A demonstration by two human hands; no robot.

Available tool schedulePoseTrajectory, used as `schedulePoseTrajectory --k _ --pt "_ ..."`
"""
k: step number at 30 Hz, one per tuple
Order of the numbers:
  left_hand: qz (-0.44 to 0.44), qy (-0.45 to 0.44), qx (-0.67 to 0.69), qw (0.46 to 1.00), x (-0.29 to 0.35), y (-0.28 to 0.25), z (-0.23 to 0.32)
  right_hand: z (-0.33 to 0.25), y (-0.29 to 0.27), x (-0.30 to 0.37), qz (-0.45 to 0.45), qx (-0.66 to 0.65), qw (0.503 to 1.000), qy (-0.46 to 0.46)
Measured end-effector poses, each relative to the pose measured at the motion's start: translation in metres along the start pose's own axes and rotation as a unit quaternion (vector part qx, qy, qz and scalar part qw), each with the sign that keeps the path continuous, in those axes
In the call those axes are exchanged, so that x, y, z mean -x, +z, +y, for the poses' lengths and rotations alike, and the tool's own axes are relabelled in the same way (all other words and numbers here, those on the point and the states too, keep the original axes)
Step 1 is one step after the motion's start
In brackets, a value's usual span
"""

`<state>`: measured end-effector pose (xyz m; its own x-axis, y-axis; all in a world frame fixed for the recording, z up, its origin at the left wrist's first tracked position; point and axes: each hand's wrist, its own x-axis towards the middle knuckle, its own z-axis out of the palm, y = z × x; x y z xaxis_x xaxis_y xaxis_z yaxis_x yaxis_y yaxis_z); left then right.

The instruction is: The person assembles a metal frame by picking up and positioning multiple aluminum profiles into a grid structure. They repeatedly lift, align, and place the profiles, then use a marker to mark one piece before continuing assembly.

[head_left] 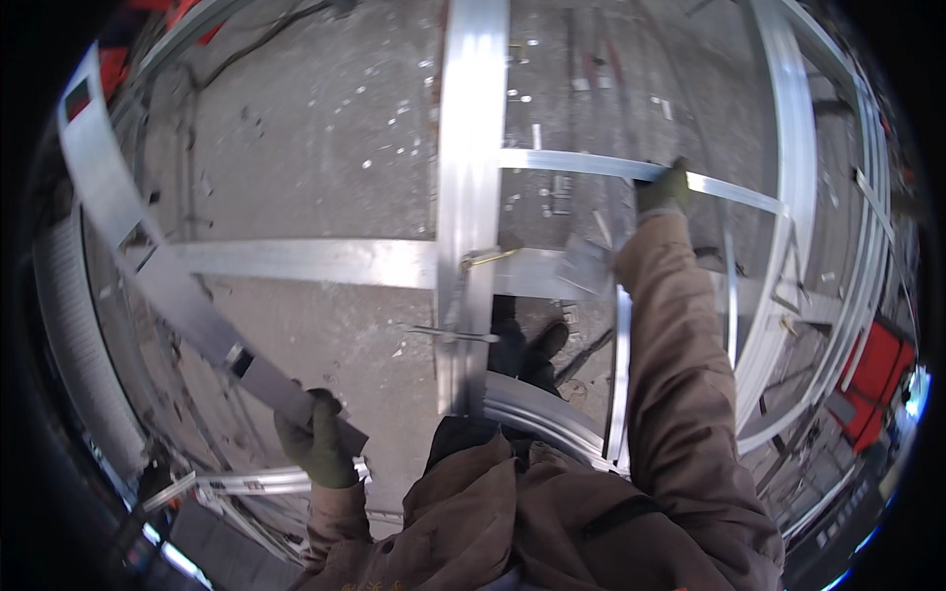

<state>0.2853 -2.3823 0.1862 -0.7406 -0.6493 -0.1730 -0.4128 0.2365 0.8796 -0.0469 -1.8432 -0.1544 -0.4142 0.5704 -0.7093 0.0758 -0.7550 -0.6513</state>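
Observation:
My left hand (322, 443), in a dark green glove, is closed around the near end of a long flat metal profile (192, 303). Rectangular cutouts break its face, and it slants up to the far left. My right arm reaches forward, and its gloved hand (664, 189) is wrapped round a thin silver metal bar (572, 161). That bar spans from a wide central metal beam (473, 118) to another metal beam (796, 128) on the right. Part of the right hand's fingers is hidden behind the bar.
A wide crosspiece (315, 262) meets the central beam, where a clamp-like tool (451, 320) sits. Small bright scraps litter the concrete floor (315, 118). Long rails (855, 266) and a red object (877, 379) stand at right; a ribbed pale panel (84, 335) is at left.

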Motion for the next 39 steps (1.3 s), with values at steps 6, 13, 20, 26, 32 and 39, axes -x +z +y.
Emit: schedulePoseTrajectory --k 6,13,20,26,32,39 --pt "0.016 -0.056 0.014 0.998 0.005 0.006 -0.013 -0.006 0.020 0.017 -0.014 0.007 1.000 -0.013" --pt "-0.006 -0.087 0.019 0.996 -0.004 0.020 -0.039 -0.013 0.016 0.022 -0.013 0.004 1.000 -0.014" --pt "-0.026 -0.121 0.037 0.992 -0.015 0.055 -0.052 -0.011 0.006 0.004 -0.025 -0.001 0.999 -0.024" --pt "-0.078 -0.090 0.049 0.992 -0.059 0.103 -0.041 -0.010 0.010 0.000 -0.024 0.000 0.999 -0.028" --pt "-0.156 -0.044 -0.003 0.987 -0.126 0.171 -0.014 -0.002 -0.005 -0.018 -0.016 -0.001 0.999 -0.033" --pt "-0.239 -0.009 0.061 0.969 -0.159 0.284 -0.002 0.001 -0.017 0.004 -0.010 -0.035 0.999 -0.001"
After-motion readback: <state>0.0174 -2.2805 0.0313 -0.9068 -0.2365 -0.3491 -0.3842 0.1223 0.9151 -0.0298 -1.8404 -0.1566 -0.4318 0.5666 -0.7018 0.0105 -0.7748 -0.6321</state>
